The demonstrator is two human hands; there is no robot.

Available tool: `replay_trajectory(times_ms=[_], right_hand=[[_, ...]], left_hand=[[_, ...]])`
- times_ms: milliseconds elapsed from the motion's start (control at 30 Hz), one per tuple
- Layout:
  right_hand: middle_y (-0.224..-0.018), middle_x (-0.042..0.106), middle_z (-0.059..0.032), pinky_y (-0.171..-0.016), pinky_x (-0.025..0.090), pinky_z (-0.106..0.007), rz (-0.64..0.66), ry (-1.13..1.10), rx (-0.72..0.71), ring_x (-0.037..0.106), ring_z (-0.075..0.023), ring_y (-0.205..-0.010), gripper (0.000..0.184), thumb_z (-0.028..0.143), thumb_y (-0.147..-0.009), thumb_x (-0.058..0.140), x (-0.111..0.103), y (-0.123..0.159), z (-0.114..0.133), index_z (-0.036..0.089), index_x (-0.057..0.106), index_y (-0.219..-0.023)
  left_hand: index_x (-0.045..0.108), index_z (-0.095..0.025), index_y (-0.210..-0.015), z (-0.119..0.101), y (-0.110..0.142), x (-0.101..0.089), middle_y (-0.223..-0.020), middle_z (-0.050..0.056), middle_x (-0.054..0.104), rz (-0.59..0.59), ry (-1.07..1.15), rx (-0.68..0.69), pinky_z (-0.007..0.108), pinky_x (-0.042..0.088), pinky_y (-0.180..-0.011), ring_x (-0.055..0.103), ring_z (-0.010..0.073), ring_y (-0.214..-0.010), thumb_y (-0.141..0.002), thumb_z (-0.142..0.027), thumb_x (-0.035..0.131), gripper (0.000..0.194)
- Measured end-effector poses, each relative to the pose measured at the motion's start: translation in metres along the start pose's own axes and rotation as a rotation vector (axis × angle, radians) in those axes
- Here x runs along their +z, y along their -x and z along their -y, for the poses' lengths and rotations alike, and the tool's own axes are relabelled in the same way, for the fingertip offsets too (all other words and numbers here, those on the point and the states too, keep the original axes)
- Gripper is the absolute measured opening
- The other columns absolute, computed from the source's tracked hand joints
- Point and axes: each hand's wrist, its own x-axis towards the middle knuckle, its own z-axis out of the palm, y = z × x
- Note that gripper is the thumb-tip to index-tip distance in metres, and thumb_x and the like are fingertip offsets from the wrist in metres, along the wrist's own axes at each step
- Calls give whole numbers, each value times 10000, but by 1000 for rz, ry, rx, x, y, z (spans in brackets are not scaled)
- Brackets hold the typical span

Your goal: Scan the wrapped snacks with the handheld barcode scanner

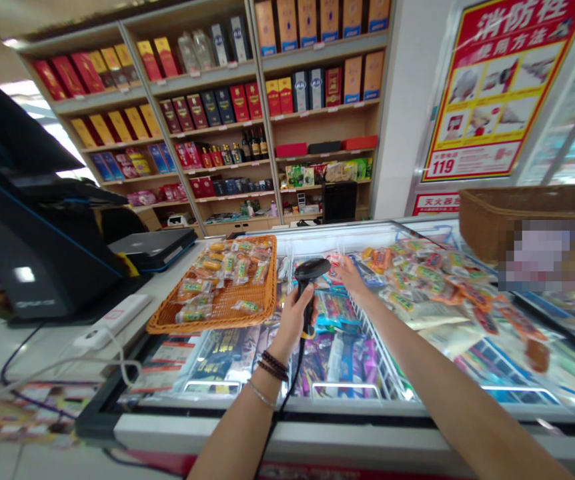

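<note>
A black handheld barcode scanner (pixel 312 269) is upright in my left hand (pixel 296 315), whose fingers wrap round its handle. Its cord runs down along my wrist. Just right of the scanner head, my right hand (pixel 351 277) pinches a small pinkish-red wrapped packet (pixel 336 261); the scanner hides part of it, and its kind is unclear. Both hands are over a chest freezer (pixel 337 223) with packaged goods in wire baskets. To the left, an orange wicker tray (pixel 230 313) bears several small clear-wrapped snacks. A pile of similar wrapped snacks (pixel 430 273) lies to the right.
A dark checkout terminal (pixel 42 247) and a white power strip (pixel 112 323) occupy the left counter. A brown wicker basket (pixel 487 213) stands at the right. Behind are shelves (pixel 207 70) of boxed goods and a red fire-hydrant poster (pixel 502 93). Cables (pixel 62 365) trail over the counter's front.
</note>
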Motion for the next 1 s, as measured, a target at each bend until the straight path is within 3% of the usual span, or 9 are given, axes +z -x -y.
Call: replay_trajectory(times_ms=[133,400,667,1000], right_hand=[[-982,809,-20,-922,676,-486,-43,-69,97,782,-295,-984,525,523,-632,933,-1,9,15,300,734,-1063],[-946,803,-22,-837,682,-455,23,-74,91,784,-282,-904,657,632,-527,1036,-4,13,22,300,763,-1025],[-997,803,-41,-865,669,-471,41,-40,29,786,-307,-1006,665,663,-587,995,-6,10,15,307,746,-1089],[-1015,837,-34,-829,679,-424,24,-34,49,819,-281,-948,630,589,-632,992,-9,6,8,295,762,-1139]], left_hand=[[601,-219,-870,-1,2,1,-664,-57,590,32,0,8,222,313,-429,478,76,-444,-658,-806,964,722],[610,-214,-898,-1,4,2,-684,-50,588,53,10,-7,223,318,-436,481,76,-462,-689,-782,959,699],[625,-208,-906,-3,5,3,-687,-52,581,51,-3,-6,226,317,-430,461,71,-457,-684,-790,956,705],[607,-211,-884,-2,5,3,-679,-50,589,56,-25,4,223,314,-424,464,69,-445,-699,-785,947,692]])
